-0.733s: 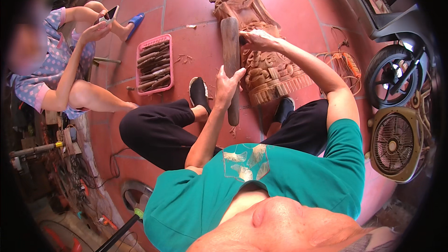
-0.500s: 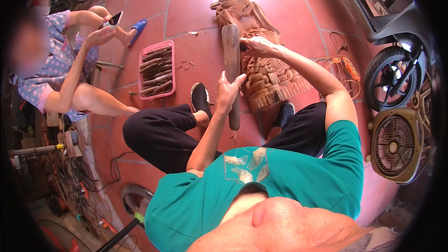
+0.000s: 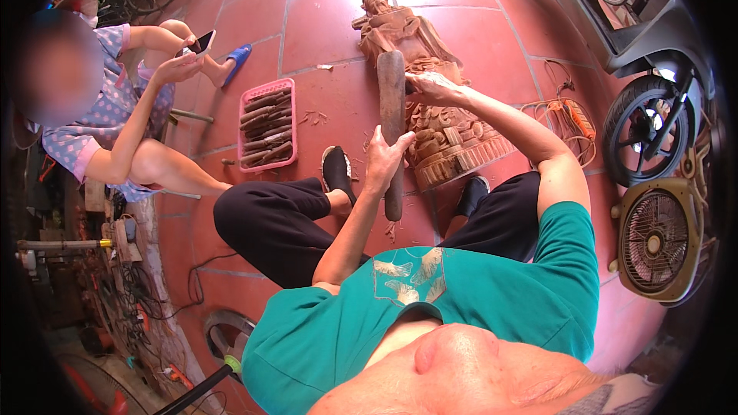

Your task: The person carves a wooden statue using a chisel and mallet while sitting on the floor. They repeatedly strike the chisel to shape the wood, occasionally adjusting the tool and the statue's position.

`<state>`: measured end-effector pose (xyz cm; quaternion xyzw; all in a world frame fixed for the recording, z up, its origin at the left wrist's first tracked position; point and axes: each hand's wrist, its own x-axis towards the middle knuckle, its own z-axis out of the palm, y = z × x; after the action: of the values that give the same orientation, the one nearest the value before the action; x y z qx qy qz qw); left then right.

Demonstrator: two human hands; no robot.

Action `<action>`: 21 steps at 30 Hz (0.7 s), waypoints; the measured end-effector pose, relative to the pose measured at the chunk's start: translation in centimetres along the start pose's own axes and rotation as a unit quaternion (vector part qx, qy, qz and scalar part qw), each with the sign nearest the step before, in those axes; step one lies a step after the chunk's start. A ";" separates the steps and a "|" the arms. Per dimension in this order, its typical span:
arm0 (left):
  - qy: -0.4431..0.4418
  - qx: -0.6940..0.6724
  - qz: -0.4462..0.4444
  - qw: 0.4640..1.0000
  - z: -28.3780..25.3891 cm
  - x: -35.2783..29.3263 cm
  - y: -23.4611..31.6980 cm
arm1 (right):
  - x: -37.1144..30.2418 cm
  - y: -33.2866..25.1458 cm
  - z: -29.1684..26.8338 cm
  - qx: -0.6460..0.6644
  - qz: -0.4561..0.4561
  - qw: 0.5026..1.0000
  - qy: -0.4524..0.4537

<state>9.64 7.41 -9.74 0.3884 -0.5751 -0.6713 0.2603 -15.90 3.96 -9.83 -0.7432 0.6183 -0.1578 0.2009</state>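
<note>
A carved wooden statue point(image 3: 415, 34) lies on the floor in front of me, its base toward my feet. My left hand point(image 3: 384, 157) is closed round the middle of a long wooden club-shaped mallet point(image 3: 391, 92), which runs lengthwise along the statue's left side. Over the statue's middle, my right hand point(image 3: 434, 89) is closed on what looks like a chisel, of which only a dark bit shows by the fingertips. The mallet's upper part is beside those fingers; whether they touch I cannot tell.
Left of the statue, a pink plastic basket point(image 3: 294, 124) holds several wooden-handled tools. A seated person point(image 3: 115, 119) holds a phone point(image 3: 203, 44) farther left. Shavings lie on the red tiles. On the right are an orange power strip point(image 3: 579, 117), a motorbike wheel point(image 3: 644, 131) and a box fan point(image 3: 653, 242).
The whole view has shifted slightly, so everything sits a little lower and to the right. Both hands keep their grips, and the mallet has barely moved against the statue.
</note>
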 end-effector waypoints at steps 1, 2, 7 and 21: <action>0.000 0.005 -0.001 1.000 0.0 -0.1 0.1 | -0.2 -0.4 -0.2 0.003 0.010 1.000 -0.006; 0.000 0.010 -0.001 1.000 0.0 -0.2 0.2 | -0.4 -0.8 -0.5 0.007 0.011 1.000 -0.007; -0.006 0.021 -0.007 1.000 0.2 -0.3 -0.1 | -0.9 -1.6 -0.9 0.007 0.025 1.000 -0.005; -0.067 -0.073 -0.033 0.995 0.1 -1.2 2.2 | -1.9 -0.3 -0.9 -0.009 -0.011 0.998 0.066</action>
<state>10.02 7.94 -7.31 0.3411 -0.5277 -0.7443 0.2263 -16.42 5.76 -8.91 -0.7399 0.6232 -0.2033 0.1510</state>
